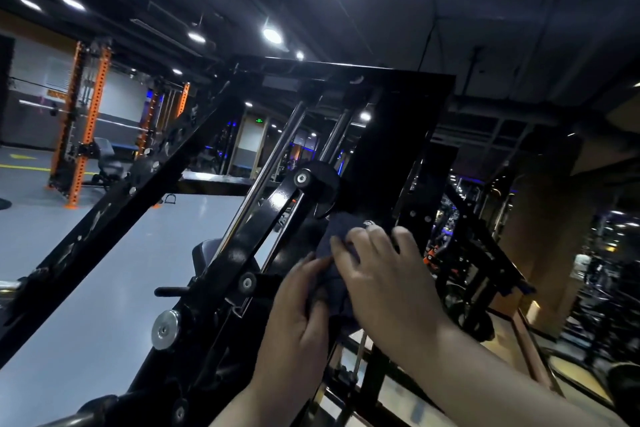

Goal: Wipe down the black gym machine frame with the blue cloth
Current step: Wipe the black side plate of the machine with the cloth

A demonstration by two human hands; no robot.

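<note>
I'm holding the dark blue bunched cloth [337, 234] against the lower part of the black steel machine frame [391, 149], just under the black round pulley disc [320, 184]. My right hand [381, 274] is lying on top with fingers spread and nearly straight, pressing the cloth flat to the metal for more contact per pass. My left hand [298, 315] is curling its fingers round the loose lower bunch and gripping it, so slack isn't dangling into the mechanism.

My read: I'm working mid-wipe on this upright, with plenty of frame left to cover.

Obstructions:
- The glossy black pivot arm [270, 215], silver bolts at both ends, is crossing just left of the cloth.
- The twin chrome guide rods [277, 149] are running up beside it.
- The pulley is sitting directly above.
- I'm expecting snags on the bolt heads.

Further out, a round silver knob [165, 329] is sitting lower left. The grey gym floor [104, 270] and an orange perforated rack [86, 121] are lying well apart.
</note>
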